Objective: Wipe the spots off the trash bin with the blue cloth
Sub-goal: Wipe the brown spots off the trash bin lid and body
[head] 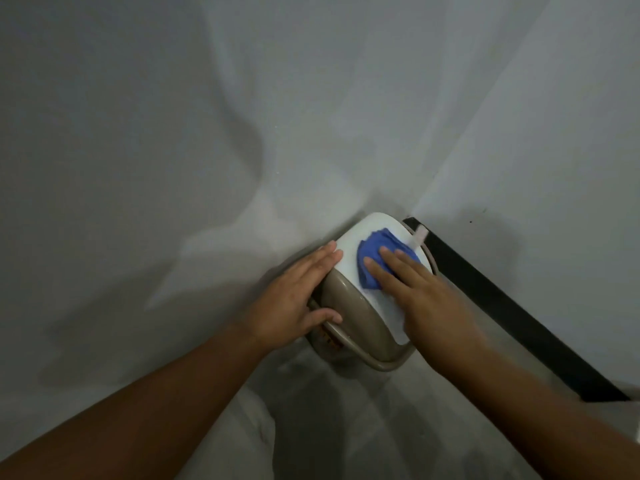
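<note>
A small trash bin with a beige body and a white swing lid stands in a wall corner, seen from above. A crumpled blue cloth lies on the white lid. My right hand presses flat on the cloth, fingers stretched over it toward the far left. My left hand rests against the bin's left side, fingers along the lid's edge and thumb on the beige rim. No spots can be made out on the lid in this dim light.
Grey-white walls meet in a corner right behind the bin. A black baseboard strip runs along the right wall to the lower right. A pale tag or tape piece sticks up at the bin's far right. Grey floor lies below.
</note>
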A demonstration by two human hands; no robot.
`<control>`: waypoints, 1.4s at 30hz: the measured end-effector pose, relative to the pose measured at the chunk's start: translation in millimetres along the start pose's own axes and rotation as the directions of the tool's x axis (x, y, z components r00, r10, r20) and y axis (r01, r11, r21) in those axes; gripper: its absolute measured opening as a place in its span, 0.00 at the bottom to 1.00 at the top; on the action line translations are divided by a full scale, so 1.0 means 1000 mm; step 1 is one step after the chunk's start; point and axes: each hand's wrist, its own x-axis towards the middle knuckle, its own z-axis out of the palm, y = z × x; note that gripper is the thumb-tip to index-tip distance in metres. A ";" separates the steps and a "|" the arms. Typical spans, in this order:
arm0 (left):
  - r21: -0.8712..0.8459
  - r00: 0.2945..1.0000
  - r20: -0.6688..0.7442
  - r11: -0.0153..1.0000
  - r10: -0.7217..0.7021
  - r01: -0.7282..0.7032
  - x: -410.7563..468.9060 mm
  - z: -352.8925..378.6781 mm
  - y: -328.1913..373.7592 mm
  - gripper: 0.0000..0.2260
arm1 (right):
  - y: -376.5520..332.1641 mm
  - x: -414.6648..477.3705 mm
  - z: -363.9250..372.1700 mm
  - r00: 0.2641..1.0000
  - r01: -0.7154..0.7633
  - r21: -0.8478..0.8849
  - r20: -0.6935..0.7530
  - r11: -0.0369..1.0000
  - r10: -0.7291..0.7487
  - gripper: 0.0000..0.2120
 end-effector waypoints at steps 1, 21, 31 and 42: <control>-0.004 1.000 0.001 1.000 -0.003 0.003 0.000 0.000 0.000 0.41 | 0.006 -0.003 0.001 0.999 -0.033 0.031 -0.038 0.999 0.035 0.43; 0.022 1.000 -0.011 1.000 0.013 -0.013 0.000 -0.002 0.004 0.43 | -0.034 -0.062 0.049 0.974 -0.049 0.252 -0.201 0.967 0.102 0.30; 0.029 1.000 0.001 0.999 -0.026 0.026 0.000 -0.004 0.009 0.42 | -0.017 -0.079 0.068 0.956 -0.155 0.349 -0.182 0.924 0.229 0.47; 0.042 1.000 -0.021 0.999 0.007 -0.006 0.001 -0.003 0.013 0.42 | 0.049 -0.089 0.036 0.772 -0.429 0.417 -0.291 0.802 0.564 0.31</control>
